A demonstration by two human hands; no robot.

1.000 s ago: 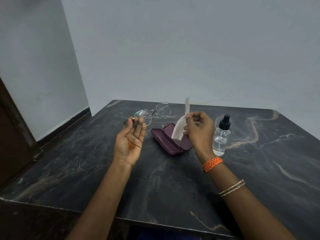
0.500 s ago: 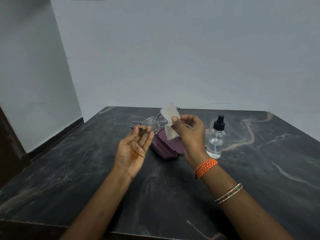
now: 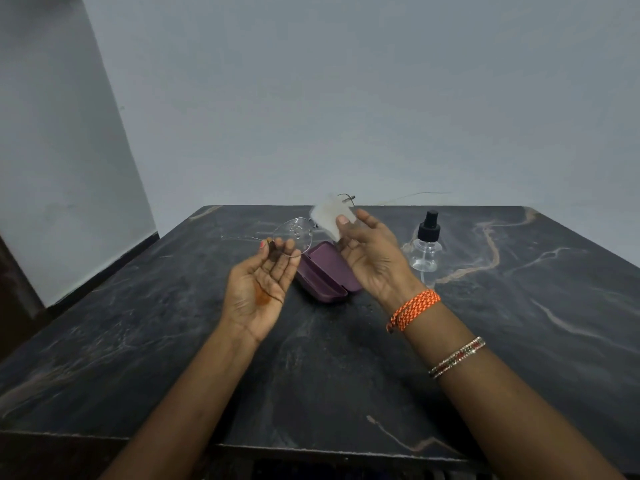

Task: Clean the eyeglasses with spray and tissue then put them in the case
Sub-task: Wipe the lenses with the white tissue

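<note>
My left hand [image 3: 258, 287], palm up, pinches the thin-rimmed eyeglasses [image 3: 294, 237] by the rim of one lens; droplets speckle that lens. My right hand [image 3: 372, 258] presses a white tissue [image 3: 330, 216] over the other lens with the thumb on top. Both are held above the table. Below them lies the open purple glasses case [image 3: 325, 273]. A clear spray bottle [image 3: 425, 251] with a black nozzle stands upright to the right of my right hand.
The dark marble table [image 3: 346, 375] fills the lower view, with its near edge at the bottom. Pale walls stand behind and to the left. A dark door edge [image 3: 14, 289] shows at far left.
My right hand has brought the tissue up from above the case and onto the far lens. The glasses stay in my left hand. The camera has tilted, shifting the table lower in view.
</note>
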